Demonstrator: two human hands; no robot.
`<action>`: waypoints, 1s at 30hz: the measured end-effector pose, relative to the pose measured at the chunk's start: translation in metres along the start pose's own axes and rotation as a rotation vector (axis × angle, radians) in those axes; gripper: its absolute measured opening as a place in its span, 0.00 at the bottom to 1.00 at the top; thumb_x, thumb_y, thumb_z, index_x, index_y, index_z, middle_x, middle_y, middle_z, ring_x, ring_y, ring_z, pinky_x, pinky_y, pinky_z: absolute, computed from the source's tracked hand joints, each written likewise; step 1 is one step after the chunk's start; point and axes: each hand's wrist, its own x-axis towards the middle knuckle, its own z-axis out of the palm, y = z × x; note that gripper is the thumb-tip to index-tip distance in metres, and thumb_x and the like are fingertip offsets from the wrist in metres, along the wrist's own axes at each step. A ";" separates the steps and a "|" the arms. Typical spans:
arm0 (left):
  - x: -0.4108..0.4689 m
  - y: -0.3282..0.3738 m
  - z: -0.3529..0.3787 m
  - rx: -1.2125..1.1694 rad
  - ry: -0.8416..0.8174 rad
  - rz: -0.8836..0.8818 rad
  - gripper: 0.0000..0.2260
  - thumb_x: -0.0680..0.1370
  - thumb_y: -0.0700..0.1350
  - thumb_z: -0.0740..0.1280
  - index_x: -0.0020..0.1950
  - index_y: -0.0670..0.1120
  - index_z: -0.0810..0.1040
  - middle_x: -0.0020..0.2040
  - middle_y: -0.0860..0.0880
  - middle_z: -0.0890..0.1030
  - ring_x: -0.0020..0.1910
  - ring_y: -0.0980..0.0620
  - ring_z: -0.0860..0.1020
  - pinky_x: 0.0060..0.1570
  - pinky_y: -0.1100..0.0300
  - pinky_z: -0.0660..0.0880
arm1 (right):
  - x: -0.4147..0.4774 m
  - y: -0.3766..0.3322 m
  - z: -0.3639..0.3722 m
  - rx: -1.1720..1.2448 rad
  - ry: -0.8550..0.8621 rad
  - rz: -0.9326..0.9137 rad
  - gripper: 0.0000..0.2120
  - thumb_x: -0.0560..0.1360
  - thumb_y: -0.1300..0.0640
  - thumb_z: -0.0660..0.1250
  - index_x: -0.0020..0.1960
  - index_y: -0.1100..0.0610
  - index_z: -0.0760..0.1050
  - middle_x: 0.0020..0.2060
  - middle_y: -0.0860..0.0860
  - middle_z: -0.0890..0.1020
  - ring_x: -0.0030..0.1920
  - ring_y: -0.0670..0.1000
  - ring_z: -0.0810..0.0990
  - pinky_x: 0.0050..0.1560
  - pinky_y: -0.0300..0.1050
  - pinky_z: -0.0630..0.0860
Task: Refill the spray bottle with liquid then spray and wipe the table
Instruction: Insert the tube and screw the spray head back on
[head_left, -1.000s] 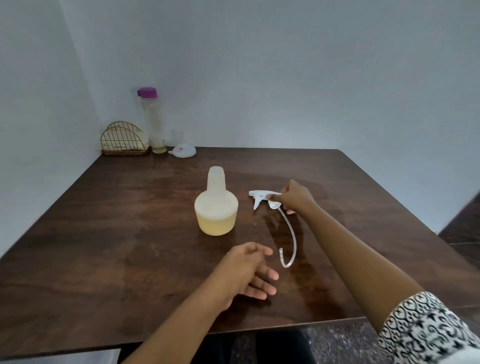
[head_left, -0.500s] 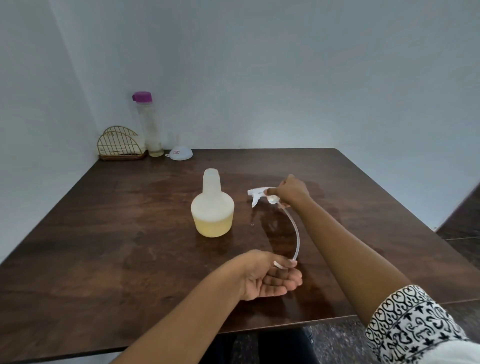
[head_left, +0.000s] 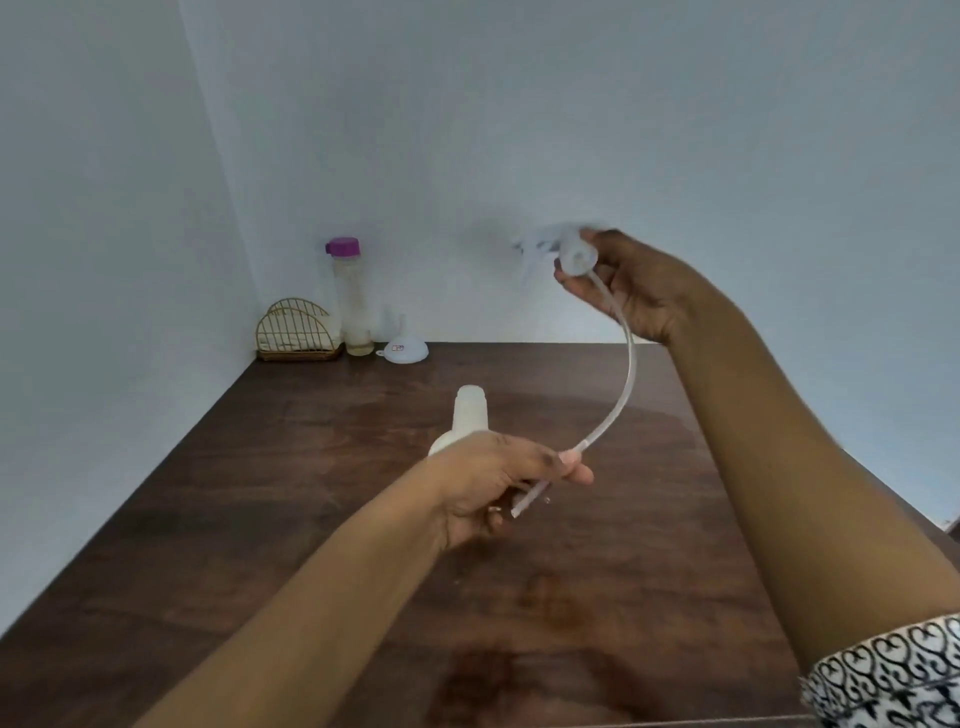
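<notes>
My right hand (head_left: 631, 288) holds the white spray head (head_left: 563, 252) high above the table, blurred by motion. Its clear dip tube (head_left: 621, 384) curves down to my left hand (head_left: 498, 480), which pinches the tube near its lower end. Behind my left hand stands the open white spray bottle (head_left: 469, 410) on the dark wooden table (head_left: 322, 467); only its neck and shoulder show, the body is hidden by the hand.
At the far left corner stand a tall clear bottle with a purple cap (head_left: 349, 296), a gold wire holder (head_left: 296, 332) and a white funnel (head_left: 404, 351). Walls close the back and left. A wet sheen (head_left: 597, 415) lies right of the bottle.
My right hand has lifted the spray head off the table and well up. My left hand has closed on the tube's lower end and risen. The view has tilted upward.
</notes>
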 end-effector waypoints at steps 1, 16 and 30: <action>0.002 0.011 -0.007 0.095 0.049 0.046 0.07 0.72 0.49 0.72 0.44 0.47 0.86 0.32 0.52 0.74 0.28 0.57 0.63 0.22 0.66 0.59 | 0.001 -0.010 0.009 -0.025 -0.031 -0.041 0.05 0.78 0.62 0.62 0.48 0.63 0.75 0.34 0.57 0.84 0.33 0.52 0.84 0.35 0.43 0.82; 0.059 0.053 -0.074 0.250 0.610 0.302 0.06 0.68 0.46 0.77 0.36 0.45 0.83 0.36 0.50 0.81 0.41 0.54 0.77 0.47 0.60 0.73 | -0.002 -0.051 0.050 -0.493 -0.113 -0.658 0.08 0.70 0.67 0.69 0.46 0.57 0.76 0.43 0.56 0.79 0.45 0.53 0.81 0.49 0.45 0.80; 0.063 0.041 -0.091 0.385 0.815 0.452 0.07 0.69 0.55 0.75 0.39 0.53 0.84 0.41 0.54 0.84 0.45 0.55 0.80 0.49 0.55 0.76 | -0.011 -0.029 0.029 -0.251 -0.064 -0.670 0.09 0.74 0.70 0.65 0.49 0.58 0.76 0.44 0.54 0.80 0.50 0.55 0.80 0.48 0.42 0.79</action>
